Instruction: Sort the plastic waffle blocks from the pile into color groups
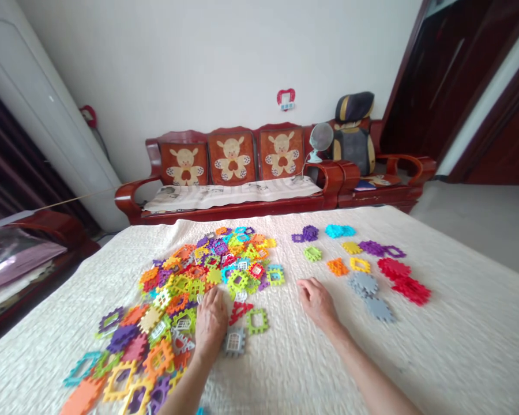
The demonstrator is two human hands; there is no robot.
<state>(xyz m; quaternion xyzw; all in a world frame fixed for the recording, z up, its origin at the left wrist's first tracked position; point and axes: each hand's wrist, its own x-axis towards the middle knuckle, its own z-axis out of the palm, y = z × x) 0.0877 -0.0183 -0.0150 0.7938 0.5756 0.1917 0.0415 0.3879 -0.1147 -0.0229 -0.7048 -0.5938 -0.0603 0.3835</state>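
A large heap of colourful interlocking plastic building pieces [194, 285] spreads over the left half of the covered surface. At the heap's right edge rests my left hand [211, 320], its fingers bent down and close together; what lies under the fingertips is hidden. Beside it lie a red triangular piece [239, 312], a green square frame [257, 321] and a grey window piece [234, 341]. My right hand [318, 301] is over the bare cloth between the heap and the sorted pieces. Its fingers are curled, and no piece shows in them.
Sorted by colour on the right are grey pieces [378, 308], red pieces [410, 288], orange pieces [337, 266], blue pieces [339, 230], plus purple, yellow and green ones. A quilted cream cloth [294, 369] covers the surface. Behind it stand a wooden sofa [237, 216] and a small fan [321, 137].
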